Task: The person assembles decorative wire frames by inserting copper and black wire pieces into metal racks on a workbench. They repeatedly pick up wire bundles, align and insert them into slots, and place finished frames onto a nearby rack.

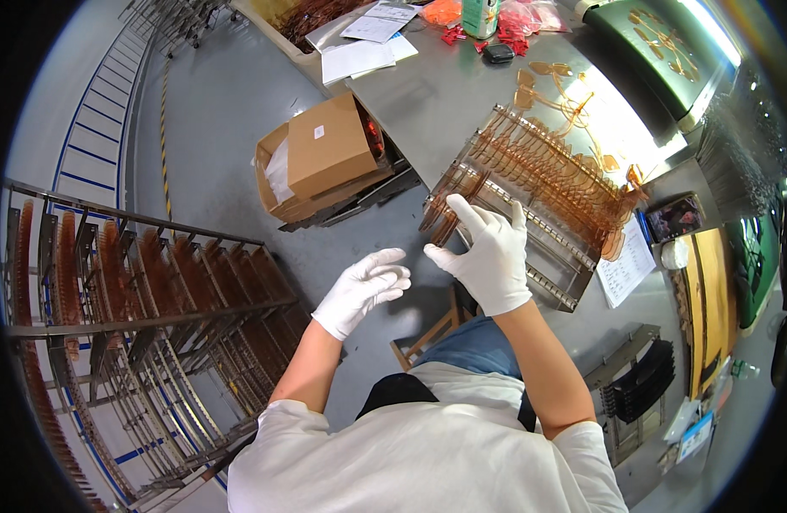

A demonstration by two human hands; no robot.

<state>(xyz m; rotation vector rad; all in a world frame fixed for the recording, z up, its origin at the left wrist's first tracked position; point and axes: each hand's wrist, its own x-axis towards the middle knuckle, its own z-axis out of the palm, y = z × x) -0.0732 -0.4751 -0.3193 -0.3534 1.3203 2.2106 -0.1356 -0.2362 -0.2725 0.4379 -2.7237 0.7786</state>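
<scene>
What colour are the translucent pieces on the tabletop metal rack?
Amber-brown pieces, clearest in the head view.

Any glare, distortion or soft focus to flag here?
Head view: strong white glare on the metal table near the bright lamp; head view: fisheye curves the left-hand rack, and the corners go black; head view: finger outlines on the left hand and right hand stay readable, without heavy blur.
</scene>
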